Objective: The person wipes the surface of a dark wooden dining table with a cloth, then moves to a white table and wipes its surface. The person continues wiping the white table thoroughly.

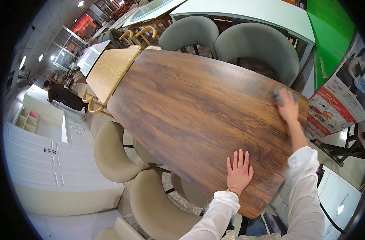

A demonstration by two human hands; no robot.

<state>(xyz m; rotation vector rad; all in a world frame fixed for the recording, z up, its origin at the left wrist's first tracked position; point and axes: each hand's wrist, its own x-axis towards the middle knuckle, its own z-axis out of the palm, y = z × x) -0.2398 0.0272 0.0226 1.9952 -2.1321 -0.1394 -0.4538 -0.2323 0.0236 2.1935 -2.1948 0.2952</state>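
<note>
A dark brown wood-grain table [182, 111] stretches away before me. Flat on its near part rests my left hand [239, 172], palm down, fingers apart, holding nothing. Farther out, by the table's right end, my right hand [288, 105] presses a grey cloth [279, 95] against the top. The cloth is bunched under the fingers and partly hidden by them; the hand looks slightly blurred.
Grey chairs [257, 45] line the far side, beige chairs [107, 153] the near side. A light wood table [113, 70] adjoins the left end. Printed posters [335, 111] hang at right. White cabinets [35, 150] and a person [65, 96] stand at left.
</note>
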